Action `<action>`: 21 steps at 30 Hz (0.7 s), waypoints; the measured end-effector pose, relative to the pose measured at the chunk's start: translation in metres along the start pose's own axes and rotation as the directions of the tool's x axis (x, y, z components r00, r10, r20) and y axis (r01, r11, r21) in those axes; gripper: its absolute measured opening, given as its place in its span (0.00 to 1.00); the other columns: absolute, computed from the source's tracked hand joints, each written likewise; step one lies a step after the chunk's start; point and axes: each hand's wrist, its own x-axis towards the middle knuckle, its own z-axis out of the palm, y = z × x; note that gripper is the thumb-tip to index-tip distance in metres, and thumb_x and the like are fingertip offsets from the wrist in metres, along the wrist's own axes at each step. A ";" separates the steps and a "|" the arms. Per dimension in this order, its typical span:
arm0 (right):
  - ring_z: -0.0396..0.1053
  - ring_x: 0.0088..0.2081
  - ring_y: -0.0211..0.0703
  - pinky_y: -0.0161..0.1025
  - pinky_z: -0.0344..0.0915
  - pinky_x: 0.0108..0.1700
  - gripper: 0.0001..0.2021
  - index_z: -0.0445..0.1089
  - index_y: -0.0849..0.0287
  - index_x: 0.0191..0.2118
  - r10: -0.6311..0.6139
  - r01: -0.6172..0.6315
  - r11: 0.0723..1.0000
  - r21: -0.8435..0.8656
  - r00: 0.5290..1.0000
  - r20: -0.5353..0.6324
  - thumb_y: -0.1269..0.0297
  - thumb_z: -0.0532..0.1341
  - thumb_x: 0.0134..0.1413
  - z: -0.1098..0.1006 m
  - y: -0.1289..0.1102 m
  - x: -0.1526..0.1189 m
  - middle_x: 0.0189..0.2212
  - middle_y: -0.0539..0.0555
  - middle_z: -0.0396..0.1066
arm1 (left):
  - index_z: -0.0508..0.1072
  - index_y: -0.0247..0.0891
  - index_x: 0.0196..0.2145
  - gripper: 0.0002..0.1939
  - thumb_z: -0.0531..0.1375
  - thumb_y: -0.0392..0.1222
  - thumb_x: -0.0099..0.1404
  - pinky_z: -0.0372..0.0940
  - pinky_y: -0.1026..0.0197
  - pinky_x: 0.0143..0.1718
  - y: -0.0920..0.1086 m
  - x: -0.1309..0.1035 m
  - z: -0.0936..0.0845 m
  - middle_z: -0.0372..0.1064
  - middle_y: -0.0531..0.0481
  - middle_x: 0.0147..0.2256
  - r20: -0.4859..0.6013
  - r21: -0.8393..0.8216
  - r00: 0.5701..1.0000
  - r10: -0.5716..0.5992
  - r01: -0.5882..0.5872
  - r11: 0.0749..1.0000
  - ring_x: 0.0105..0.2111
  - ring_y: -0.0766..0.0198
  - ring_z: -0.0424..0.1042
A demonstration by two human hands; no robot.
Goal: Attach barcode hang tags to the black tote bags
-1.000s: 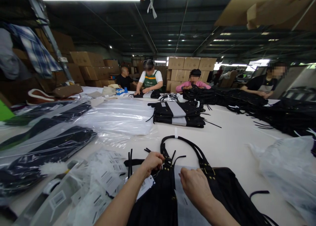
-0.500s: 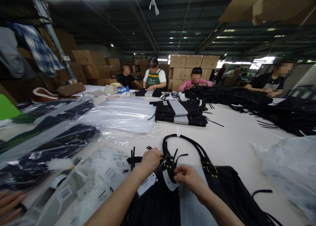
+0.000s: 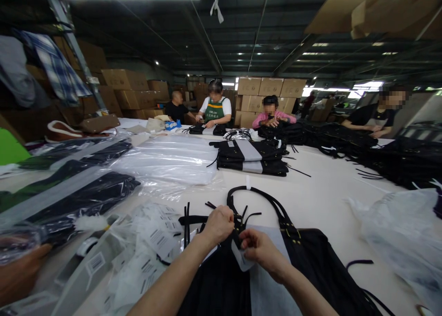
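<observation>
Both hands meet at the black bag's (image 3: pixel 311 270) strap base — left hand (image 3: pixel 219 224) pinching the strap, right hand (image 3: pixel 257 247) gripping a white tag (image 3: pixel 241 260)

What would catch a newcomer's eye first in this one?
Both hands, left hand and right hand, meet at the strap base of a black bag lying front and centre on the white table. Barcode tags lie at left.

Black bag (image 3: pixel 311 270) lies flat, white tag (image 3: pixel 241 259) attached
</observation>
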 end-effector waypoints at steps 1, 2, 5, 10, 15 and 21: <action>0.61 0.26 0.35 0.32 0.56 0.27 0.19 0.65 0.61 0.31 -0.024 0.023 0.999 -0.048 1.000 -0.018 0.79 0.52 0.25 0.001 0.000 0.001 0.22 0.46 0.62 | 0.73 0.36 0.22 0.10 0.53 0.27 0.46 0.58 0.65 0.34 0.002 0.000 0.003 0.70 0.49 0.29 0.012 -0.012 1.000 0.020 -0.020 1.000 0.33 0.63 0.67; 0.62 0.27 0.36 0.32 0.57 0.29 0.18 0.65 0.61 0.31 -0.053 0.049 0.994 -0.102 0.998 -0.035 0.79 0.52 0.26 0.001 0.000 0.002 0.23 0.47 0.63 | 0.72 0.36 0.22 0.10 0.53 0.27 0.46 0.58 0.65 0.33 0.003 0.000 0.006 0.70 0.49 0.29 0.024 -0.026 0.999 0.033 -0.033 0.999 0.32 0.63 0.67; 0.63 0.27 0.39 0.36 0.60 0.32 0.16 0.67 0.62 0.33 -0.138 0.115 0.957 -0.267 0.988 -0.067 0.79 0.53 0.32 -0.002 0.001 0.004 0.26 0.50 0.66 | 0.71 0.36 0.21 0.08 0.53 0.29 0.47 0.57 0.65 0.30 0.005 -0.004 0.015 0.69 0.50 0.25 0.043 -0.076 0.998 0.037 -0.033 0.997 0.29 0.63 0.67; 0.66 0.36 0.46 0.41 0.60 0.41 0.16 0.69 0.62 0.32 -0.248 0.170 0.866 -0.471 0.963 -0.108 0.83 0.52 0.37 -0.007 0.003 -0.001 0.31 0.54 0.69 | 0.68 0.37 0.19 0.07 0.53 0.30 0.48 0.55 0.64 0.30 -0.003 -0.019 0.035 0.66 0.52 0.22 -0.003 -0.199 1.000 -0.013 0.012 0.980 0.28 0.63 0.66; 0.65 0.34 0.49 0.43 0.61 0.37 0.17 0.68 0.62 0.33 -0.520 0.266 0.517 -0.814 0.853 -0.051 0.85 0.48 0.44 -0.004 -0.005 -0.010 0.30 0.57 0.68 | 0.60 0.38 0.18 0.06 0.52 0.33 0.50 0.55 0.66 0.27 -0.014 -0.022 0.046 0.59 0.56 0.17 -0.097 -0.437 0.990 -0.106 0.053 0.898 0.22 0.67 0.62; 0.60 0.27 0.47 0.42 0.60 0.29 0.12 0.66 0.63 0.31 -0.768 0.276 -0.080 -0.958 0.595 0.236 0.81 0.48 0.51 0.016 -0.006 -0.008 0.24 0.56 0.64 | 0.58 0.39 0.20 0.09 0.52 0.45 0.52 0.55 0.67 0.21 -0.021 -0.022 0.056 0.56 0.59 0.14 -0.176 -0.706 0.955 -0.240 0.048 0.706 0.16 0.69 0.59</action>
